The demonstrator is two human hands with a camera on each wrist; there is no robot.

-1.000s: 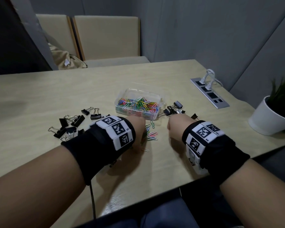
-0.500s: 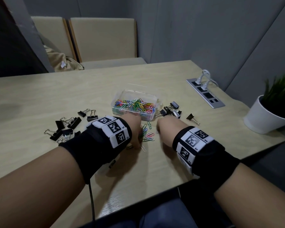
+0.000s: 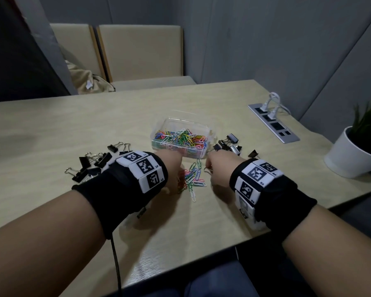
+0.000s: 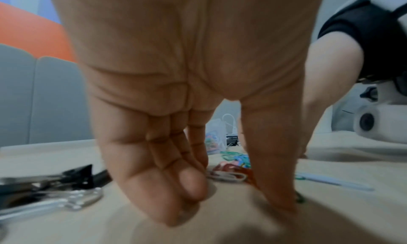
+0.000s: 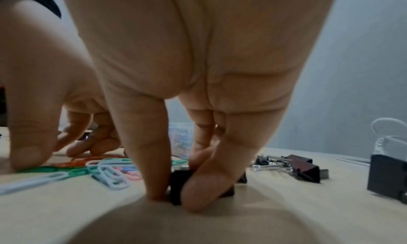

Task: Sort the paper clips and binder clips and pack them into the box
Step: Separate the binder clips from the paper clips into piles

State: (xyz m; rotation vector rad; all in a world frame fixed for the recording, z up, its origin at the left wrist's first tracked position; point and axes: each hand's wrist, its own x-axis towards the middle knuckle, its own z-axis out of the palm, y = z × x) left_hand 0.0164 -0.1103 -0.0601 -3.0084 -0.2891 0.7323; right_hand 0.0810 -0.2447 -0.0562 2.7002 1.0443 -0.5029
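A clear plastic box (image 3: 209,133) holds several coloured paper clips. In front of it lies a loose pile of paper clips (image 3: 193,176), also seen in the right wrist view as paper clips (image 5: 110,173). My left hand (image 3: 173,173) stands at the pile's left edge with thumb and fingertips down on the table; a few paper clips (image 4: 229,173) lie in the gap of the left hand (image 4: 237,193). My right hand (image 3: 210,170) is just right of the pile. The right hand (image 5: 174,195) pinches a small black binder clip (image 5: 177,180) against the tabletop.
Black binder clips (image 3: 90,166) lie scattered left of my left wrist; another group of binder clips (image 3: 230,143) sits right of the box. A power socket strip (image 3: 273,123) and a white plant pot (image 3: 351,155) stand at the right. Chairs stand beyond the far edge.
My right hand has come left and nearer, from the right-hand binder clip group to the edge of the loose paper clips. The left hand stays at the pile.
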